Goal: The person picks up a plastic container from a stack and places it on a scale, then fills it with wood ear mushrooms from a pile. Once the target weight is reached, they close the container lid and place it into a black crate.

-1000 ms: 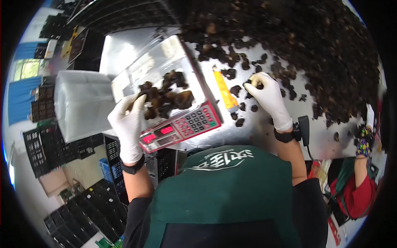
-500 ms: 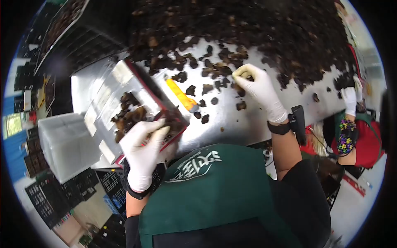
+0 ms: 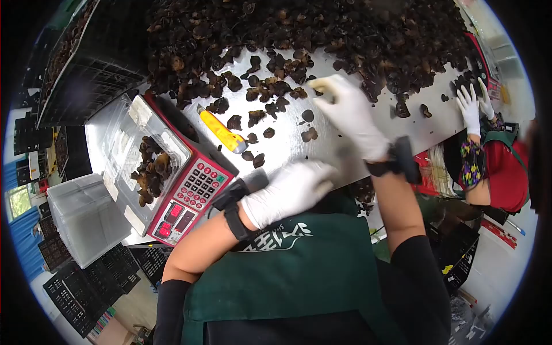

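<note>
My right hand, in a white glove, hovers over the metal table beside loose pieces of wood ear mushroom. Its thumb and forefinger are apart, with nothing visible between them. My left hand, gloved too, is near the table's front edge before my apron; its fingers are bent and slightly blurred, and whatever they might hold is hidden. Left of it stands a red-framed digital scale with a lit display. On its pan, a clear plastic tray contains a small heap of wood ear. A yellow utility knife lies beside the scale.
A large pile of wood ear covers the table's far side. A black crate stands at the far left, stacked clear containers at the left edge. At right, a co-worker's gloved hands are beside another red scale.
My left hand has left the tray on the scale and moved right, uncovering the keypad and display. My right hand has lifted slightly away from the loose pieces, and its fingers have parted.
</note>
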A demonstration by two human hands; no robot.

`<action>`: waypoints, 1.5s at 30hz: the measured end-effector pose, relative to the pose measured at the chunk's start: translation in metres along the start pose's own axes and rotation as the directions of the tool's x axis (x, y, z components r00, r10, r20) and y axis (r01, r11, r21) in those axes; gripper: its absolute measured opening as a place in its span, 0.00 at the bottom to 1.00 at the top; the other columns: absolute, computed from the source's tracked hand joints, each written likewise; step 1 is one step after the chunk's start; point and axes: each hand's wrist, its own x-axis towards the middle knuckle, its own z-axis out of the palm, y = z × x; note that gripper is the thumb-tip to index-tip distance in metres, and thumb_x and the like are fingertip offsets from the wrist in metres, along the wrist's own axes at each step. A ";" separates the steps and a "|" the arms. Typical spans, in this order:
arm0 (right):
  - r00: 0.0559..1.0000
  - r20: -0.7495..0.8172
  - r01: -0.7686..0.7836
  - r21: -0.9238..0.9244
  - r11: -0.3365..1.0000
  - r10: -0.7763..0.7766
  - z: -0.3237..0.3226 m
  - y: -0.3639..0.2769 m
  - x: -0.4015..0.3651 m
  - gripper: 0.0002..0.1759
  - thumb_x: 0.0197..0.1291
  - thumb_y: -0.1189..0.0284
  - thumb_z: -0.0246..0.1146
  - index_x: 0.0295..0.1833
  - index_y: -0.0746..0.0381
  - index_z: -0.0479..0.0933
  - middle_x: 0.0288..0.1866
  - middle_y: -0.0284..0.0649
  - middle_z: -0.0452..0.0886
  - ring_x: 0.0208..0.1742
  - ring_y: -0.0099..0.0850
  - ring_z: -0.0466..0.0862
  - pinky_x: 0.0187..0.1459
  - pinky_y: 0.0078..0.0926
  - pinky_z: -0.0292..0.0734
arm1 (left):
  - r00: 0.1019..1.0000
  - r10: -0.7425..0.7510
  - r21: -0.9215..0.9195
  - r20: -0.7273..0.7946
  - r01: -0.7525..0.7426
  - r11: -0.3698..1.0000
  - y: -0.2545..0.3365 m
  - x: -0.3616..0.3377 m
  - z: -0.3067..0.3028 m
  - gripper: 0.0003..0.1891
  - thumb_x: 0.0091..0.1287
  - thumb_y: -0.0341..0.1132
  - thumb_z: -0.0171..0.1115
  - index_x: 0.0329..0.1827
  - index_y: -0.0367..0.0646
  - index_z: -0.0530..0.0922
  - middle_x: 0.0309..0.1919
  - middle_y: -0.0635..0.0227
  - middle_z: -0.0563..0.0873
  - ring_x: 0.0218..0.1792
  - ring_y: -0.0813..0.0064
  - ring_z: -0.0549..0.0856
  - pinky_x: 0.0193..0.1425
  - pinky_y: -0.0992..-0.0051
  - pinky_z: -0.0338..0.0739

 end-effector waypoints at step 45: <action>0.991 -0.128 0.004 -0.195 0.981 -0.029 0.036 0.039 0.018 0.11 0.54 0.66 0.70 0.38 0.59 0.78 0.39 0.39 0.76 0.39 0.43 0.83 0.40 0.38 0.81 | 0.554 -0.711 -0.885 -0.434 -0.413 0.218 -0.044 0.016 -0.126 0.11 0.75 0.36 0.58 0.55 0.44 0.80 0.50 0.66 0.86 0.40 0.76 0.79 0.42 0.81 0.73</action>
